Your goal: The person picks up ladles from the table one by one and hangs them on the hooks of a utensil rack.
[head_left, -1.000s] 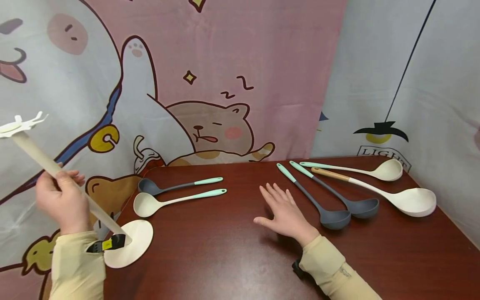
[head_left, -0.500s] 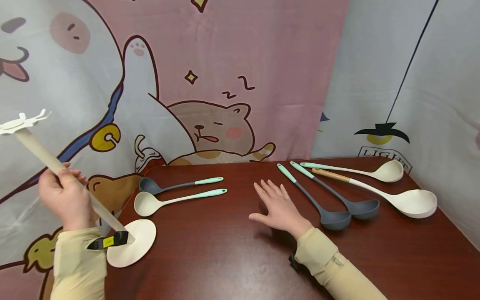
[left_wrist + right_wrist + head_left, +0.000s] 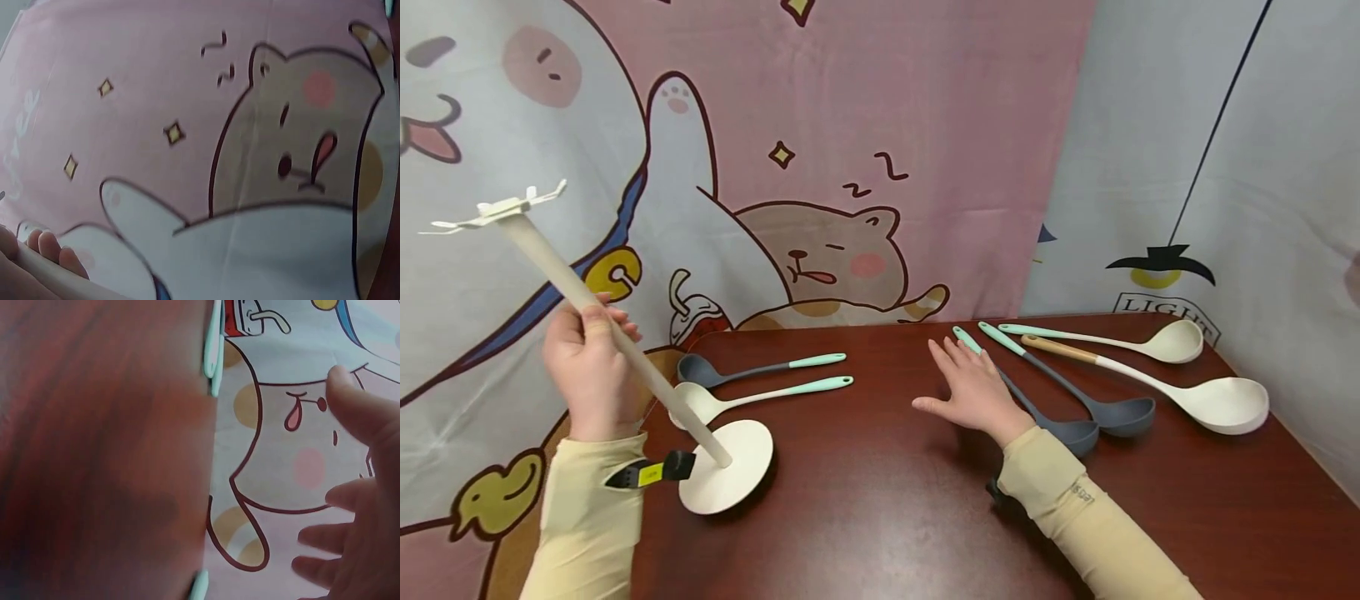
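Note:
My left hand grips the pole of a cream utensil stand, tilted with its hooked top to the upper left. The stand's round base hangs low over the table's left part. In the left wrist view, fingertips curl over the pole. My right hand hovers over the table with fingers spread, holding nothing; it overlaps a grey ladle. Left of centre lie a dark ladle and a white ladle, the latter's bowl partly hidden by the pole.
On the right of the brown table lie another grey ladle, a white ladle with a wooden handle and a white ladle with a mint handle. A printed cartoon cloth hangs behind the table.
My left hand has carried the stand to the right, its base now farther over the table. The right hand has shifted slightly and now overlaps the nearest grey ladle's handle.

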The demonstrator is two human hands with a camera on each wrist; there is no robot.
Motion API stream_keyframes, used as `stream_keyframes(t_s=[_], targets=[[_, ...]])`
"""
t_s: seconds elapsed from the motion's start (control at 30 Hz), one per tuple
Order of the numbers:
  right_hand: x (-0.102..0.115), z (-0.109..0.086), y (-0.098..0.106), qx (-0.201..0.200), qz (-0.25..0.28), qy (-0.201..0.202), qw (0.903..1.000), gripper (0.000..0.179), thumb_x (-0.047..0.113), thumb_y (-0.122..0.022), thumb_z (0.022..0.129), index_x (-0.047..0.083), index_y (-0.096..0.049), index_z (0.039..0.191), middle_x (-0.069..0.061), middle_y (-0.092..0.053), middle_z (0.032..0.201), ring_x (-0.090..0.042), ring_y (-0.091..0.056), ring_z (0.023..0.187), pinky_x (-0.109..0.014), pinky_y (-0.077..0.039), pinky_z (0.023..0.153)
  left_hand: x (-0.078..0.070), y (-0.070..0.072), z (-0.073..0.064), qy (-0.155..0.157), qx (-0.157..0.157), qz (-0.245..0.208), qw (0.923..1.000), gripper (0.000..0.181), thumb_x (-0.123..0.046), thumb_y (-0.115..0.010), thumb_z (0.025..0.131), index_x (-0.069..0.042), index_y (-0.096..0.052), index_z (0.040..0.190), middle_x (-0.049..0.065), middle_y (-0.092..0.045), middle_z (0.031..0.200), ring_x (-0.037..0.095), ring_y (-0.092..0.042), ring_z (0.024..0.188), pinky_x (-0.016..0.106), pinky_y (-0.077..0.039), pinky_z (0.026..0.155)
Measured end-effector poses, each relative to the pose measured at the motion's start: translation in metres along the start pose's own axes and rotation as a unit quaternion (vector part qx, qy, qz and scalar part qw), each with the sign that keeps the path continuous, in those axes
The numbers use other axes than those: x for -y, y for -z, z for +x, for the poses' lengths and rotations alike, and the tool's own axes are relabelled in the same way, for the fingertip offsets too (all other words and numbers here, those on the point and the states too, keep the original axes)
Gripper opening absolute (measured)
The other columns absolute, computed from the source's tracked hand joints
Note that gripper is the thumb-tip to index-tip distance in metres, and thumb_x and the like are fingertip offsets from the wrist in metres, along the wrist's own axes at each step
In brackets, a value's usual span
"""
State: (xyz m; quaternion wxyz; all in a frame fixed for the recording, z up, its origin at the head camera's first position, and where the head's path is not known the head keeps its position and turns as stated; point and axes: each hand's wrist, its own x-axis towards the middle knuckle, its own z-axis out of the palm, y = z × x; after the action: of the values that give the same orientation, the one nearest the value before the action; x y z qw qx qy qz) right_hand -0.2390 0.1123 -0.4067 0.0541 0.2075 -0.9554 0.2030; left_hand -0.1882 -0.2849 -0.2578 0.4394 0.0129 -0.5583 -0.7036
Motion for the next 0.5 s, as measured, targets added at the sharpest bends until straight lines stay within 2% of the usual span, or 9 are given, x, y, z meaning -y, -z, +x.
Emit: stream_keyframes(t_s=[0.13, 0.3, 0.5], targets=[[-0.003, 0.007, 0.008, 0.011, -0.005, -0.037, 0.9992, 0.099, 0.062, -0.065, 0.086, 0.006, -0.025, 0.157, -0.024, -0.025, 0.158, -0.043, -0.018, 0.146, -0.063, -0.009, 0.115, 0.003, -0.022, -0.010, 0.010, 0.038, -0.012, 0.9991, 0.016, -0.014, -0.054, 0.102, -0.002, -0.064, 0.099, 0.010, -0.056, 0.079, 0.015, -0.056, 0.061, 0.020, -0.051, 0.060], [-0.006, 0.013, 0.015, 0.027, -0.005, -0.066, 0.9975, 0.101, 0.062, -0.065, 0.087, 0.005, -0.022, 0.157, -0.022, -0.024, 0.159, -0.043, -0.017, 0.146, -0.062, -0.011, 0.115, 0.009, -0.046, -0.024, -0.001, 0.106, 0.012, 0.9943, 0.020, -0.018, -0.051, 0.104, -0.003, -0.063, 0.103, 0.009, -0.056, 0.082, 0.014, -0.057, 0.066, 0.022, -0.051, 0.065], [-0.013, 0.016, 0.023, 0.036, -0.001, -0.094, 0.9949, 0.100, 0.060, -0.065, 0.088, 0.002, -0.022, 0.157, -0.025, -0.024, 0.158, -0.043, -0.018, 0.146, -0.058, -0.015, 0.116, 0.015, -0.074, -0.037, -0.009, 0.166, 0.037, 0.9854, 0.022, -0.022, -0.048, 0.105, -0.006, -0.062, 0.105, 0.006, -0.056, 0.085, 0.016, -0.058, 0.073, 0.027, -0.051, 0.074]])
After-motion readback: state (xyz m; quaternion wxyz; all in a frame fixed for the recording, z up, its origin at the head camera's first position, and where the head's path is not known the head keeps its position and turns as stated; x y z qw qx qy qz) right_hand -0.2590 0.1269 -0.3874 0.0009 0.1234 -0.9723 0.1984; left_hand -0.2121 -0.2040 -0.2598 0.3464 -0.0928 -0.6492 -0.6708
